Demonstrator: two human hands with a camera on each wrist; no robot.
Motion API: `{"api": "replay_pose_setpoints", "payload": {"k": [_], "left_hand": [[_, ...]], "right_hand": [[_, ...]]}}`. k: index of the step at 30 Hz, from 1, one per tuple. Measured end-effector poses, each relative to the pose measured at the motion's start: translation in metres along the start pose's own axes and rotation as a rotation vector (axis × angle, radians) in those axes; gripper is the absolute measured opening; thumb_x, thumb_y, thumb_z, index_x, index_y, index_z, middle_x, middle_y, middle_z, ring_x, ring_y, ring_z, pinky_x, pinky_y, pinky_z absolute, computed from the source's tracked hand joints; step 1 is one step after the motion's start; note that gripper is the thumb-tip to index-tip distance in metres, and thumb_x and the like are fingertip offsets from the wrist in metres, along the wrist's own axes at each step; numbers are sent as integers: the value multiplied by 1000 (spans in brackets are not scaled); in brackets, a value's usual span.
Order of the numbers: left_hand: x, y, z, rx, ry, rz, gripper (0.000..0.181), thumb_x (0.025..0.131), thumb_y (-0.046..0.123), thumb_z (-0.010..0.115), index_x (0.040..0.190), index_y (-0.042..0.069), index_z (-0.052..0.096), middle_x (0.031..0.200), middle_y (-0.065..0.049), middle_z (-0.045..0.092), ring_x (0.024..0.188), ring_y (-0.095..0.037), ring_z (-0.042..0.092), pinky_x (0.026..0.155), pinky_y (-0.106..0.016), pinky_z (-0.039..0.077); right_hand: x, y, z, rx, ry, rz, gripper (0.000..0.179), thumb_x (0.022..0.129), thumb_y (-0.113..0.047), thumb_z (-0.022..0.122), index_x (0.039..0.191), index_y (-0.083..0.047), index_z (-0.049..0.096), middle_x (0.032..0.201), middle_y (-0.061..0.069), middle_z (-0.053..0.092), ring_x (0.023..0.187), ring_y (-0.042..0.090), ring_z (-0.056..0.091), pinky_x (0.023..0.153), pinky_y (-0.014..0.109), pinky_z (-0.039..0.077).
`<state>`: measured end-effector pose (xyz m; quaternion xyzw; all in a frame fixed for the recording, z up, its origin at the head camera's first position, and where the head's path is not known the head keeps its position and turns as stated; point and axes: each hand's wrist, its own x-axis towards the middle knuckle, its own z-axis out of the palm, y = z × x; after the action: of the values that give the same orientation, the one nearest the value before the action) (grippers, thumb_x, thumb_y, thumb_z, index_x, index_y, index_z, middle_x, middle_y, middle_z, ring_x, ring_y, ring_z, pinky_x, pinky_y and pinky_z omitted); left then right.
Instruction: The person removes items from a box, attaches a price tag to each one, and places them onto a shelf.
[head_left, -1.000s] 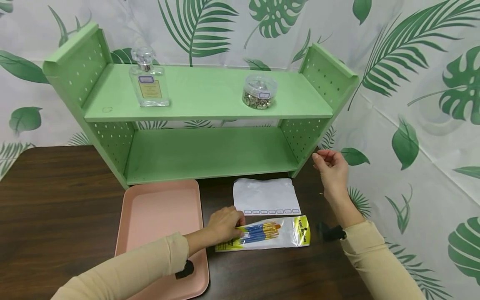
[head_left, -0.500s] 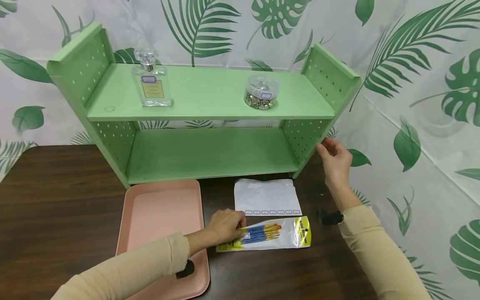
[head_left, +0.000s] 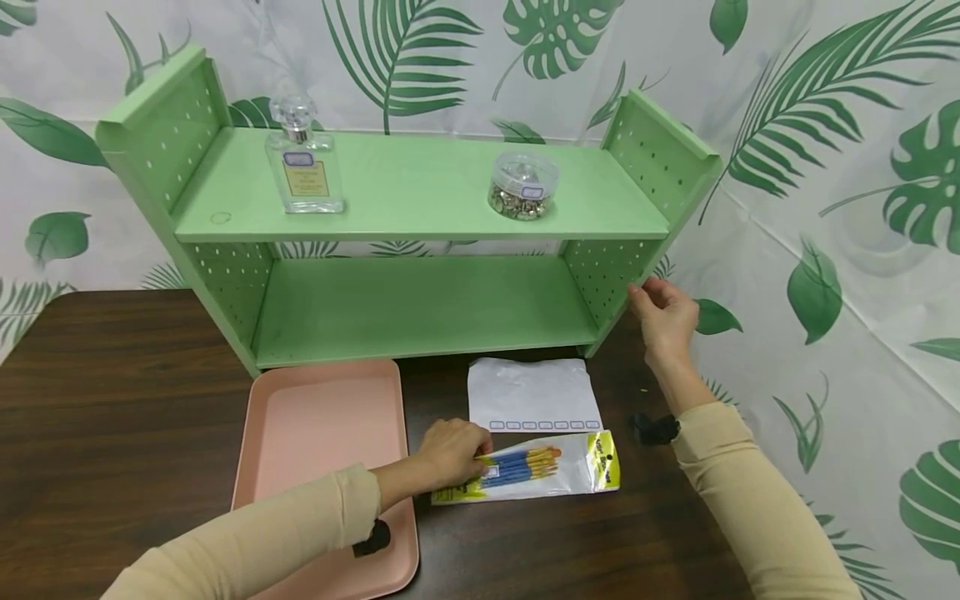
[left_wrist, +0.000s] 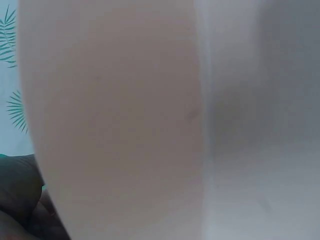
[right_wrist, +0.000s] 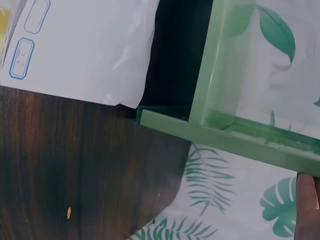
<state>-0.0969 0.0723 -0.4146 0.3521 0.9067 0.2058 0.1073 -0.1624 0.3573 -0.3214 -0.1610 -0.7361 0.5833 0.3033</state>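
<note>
In the head view my left hand (head_left: pixel 452 452) holds the left end of a clear packet of artist brushes (head_left: pixel 546 468) that lies on the table. The brushes inside have blue handles, and the packet ends are yellow. My right hand (head_left: pixel 667 318), its fingers loosely bent, is at the outer edge of the right side panel of a green two-tier shelf (head_left: pixel 420 305). The right wrist view shows its thumb (right_wrist: pixel 307 192) right at that green panel (right_wrist: pixel 240 142). In the left wrist view a blurred surface fills most of the picture, and part of a hand shows darkly at lower left.
A pink tray (head_left: pixel 330 408) stands left of the packet. White paper (head_left: pixel 534 390) with a row of small labels lies behind it. On the upper tier are a glass perfume bottle (head_left: pixel 305 175) and a round clear jar (head_left: pixel 522 185) of small metallic pieces. A leaf-patterned wall (head_left: pixel 847 350) rises at right.
My right hand has moved slightly up to the shelf's side panel, then a little left. The left hand stays on the brush packet, which lies where it was.
</note>
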Motion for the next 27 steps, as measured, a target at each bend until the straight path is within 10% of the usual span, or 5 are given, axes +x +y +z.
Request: {"api": "replay_pose_setpoints", "payload": {"k": [17,27], "left_hand": [[-1,-2,-28,-193,-43,8,10,82,8,72,80,7,62,71,0,56,63,-12,43,57,-27,37],[3,-13,-70,-211,23,-17,7,83,9,70,82,9,63,68,2,51,63,-12,42,58,-25,32]], "right_hand": [[1,0,-2,-81,-37,6,29,88,-13,65,110,5,63,90,-1,66,76,1,61,67,11,51],[0,0,-2,-105,-37,-23,30,88,-14,65,110,6,63,92,1,66,75,0,61,67,11,51]]}}
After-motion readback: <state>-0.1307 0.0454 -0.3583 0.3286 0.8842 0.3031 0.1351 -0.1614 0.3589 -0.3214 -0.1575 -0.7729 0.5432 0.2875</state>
